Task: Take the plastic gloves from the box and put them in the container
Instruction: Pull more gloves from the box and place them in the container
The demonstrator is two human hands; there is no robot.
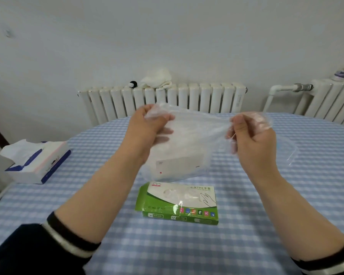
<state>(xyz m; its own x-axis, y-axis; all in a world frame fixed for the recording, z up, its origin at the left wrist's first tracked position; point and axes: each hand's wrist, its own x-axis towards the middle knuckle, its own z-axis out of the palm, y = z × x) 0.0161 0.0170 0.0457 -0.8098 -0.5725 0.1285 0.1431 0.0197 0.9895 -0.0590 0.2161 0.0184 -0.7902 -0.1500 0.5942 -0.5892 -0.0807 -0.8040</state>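
Note:
A clear plastic glove [199,124] is stretched in the air between both hands above the table. My left hand [147,132] pinches its left end and my right hand [252,137] pinches its right end. Beneath the glove stands a white container [179,167], blurred by the plastic in front of it. Nearer to me lies the green glove box [179,203] on the blue checked tablecloth [187,245], with a bit of clear plastic poking from its top slot.
A tissue box [36,161] sits at the table's left edge. A clear plastic lid or tray [288,147] lies behind my right hand. White radiators [167,100] line the wall behind the table, with a white cloth [157,78] on top.

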